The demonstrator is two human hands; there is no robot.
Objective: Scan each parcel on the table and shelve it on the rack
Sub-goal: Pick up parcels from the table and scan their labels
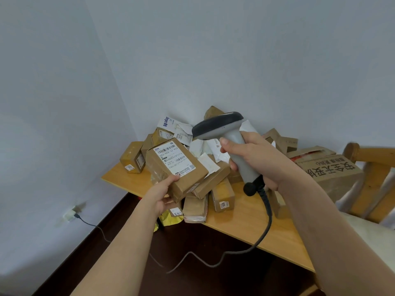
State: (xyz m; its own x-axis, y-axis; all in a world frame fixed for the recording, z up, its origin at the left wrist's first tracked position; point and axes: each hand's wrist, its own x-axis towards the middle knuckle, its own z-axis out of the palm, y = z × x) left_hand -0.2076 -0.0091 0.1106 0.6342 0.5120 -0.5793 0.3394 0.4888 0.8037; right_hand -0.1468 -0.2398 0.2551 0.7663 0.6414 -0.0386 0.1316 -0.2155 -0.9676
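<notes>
Pale blue walls meet in a corner behind a light wooden table (252, 218) heaped with brown cardboard and white plastic parcels (213, 167). Above its left edge, the left hand (162, 195) pinches a small brown cardboard box with a white barcode label (176, 167), thumb on top and fingers underneath, label tilted upward. Just right of it, the right hand (258, 159) wraps its fingers around the handle of a grey corded barcode scanner (226, 137), head aimed left toward the label.

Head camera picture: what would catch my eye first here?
First, the grey barcode scanner gripped in the right hand at centre, its head aimed left at a cardboard parcel that the left hand holds up by its near end, white label showing. Behind them, a heap of parcels covers the wooden table in the corner.
</notes>
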